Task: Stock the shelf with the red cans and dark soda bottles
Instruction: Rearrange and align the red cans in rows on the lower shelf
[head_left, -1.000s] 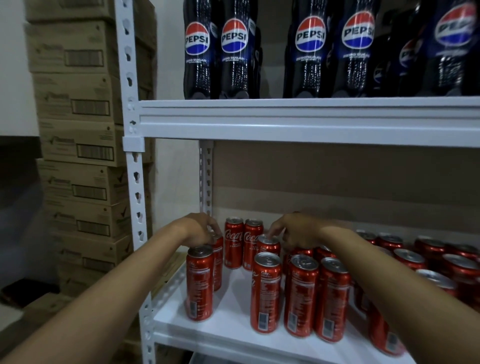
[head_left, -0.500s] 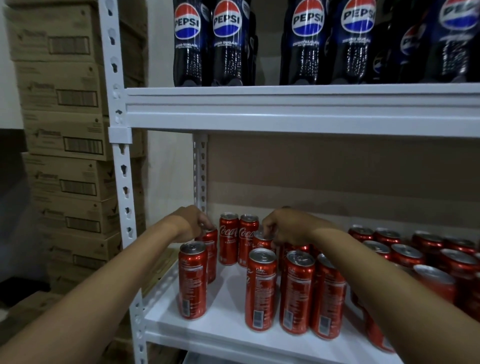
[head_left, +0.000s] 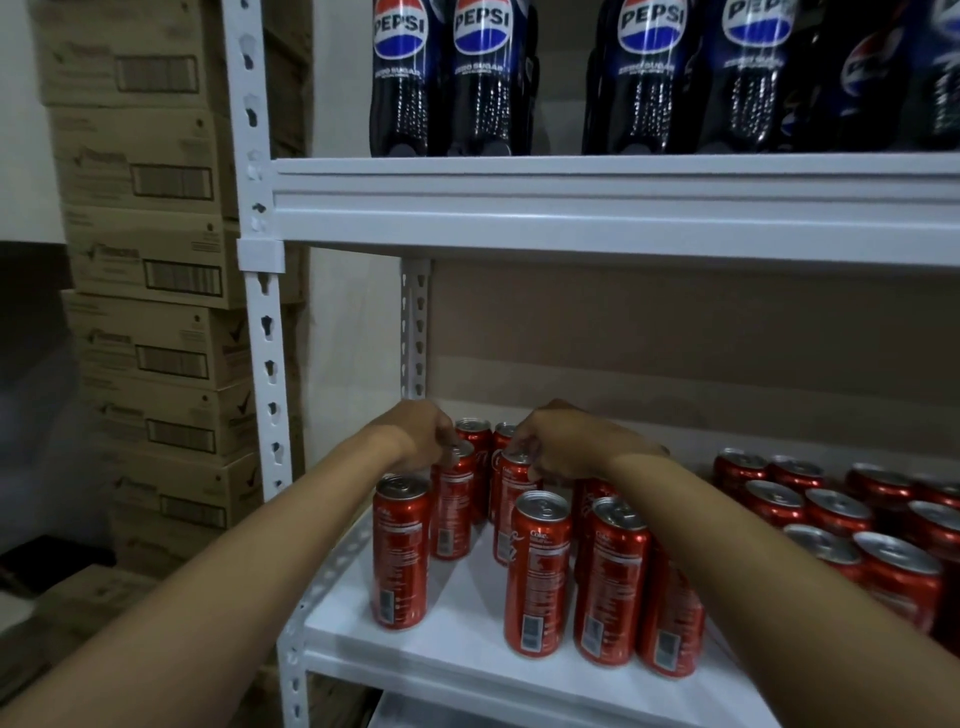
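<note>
Tall red cans stand on the lower white shelf. My left hand grips the top rim of one red can near the shelf's left side. My right hand grips the top of a neighbouring red can just to its right. Two more cans stand behind them against the back. A lone can stands in front at the left, and a front row stands by my right forearm. Dark Pepsi bottles line the upper shelf.
A further group of red cans fills the right part of the lower shelf. Stacked cardboard boxes stand left of the white upright post. Brown board backs the shelf. Bare white shelf surface shows between the lone can and the front row.
The camera view shifted slightly. Both hands stayed on the tops of the same two cans and drew closer together, with little movement of the cans.
</note>
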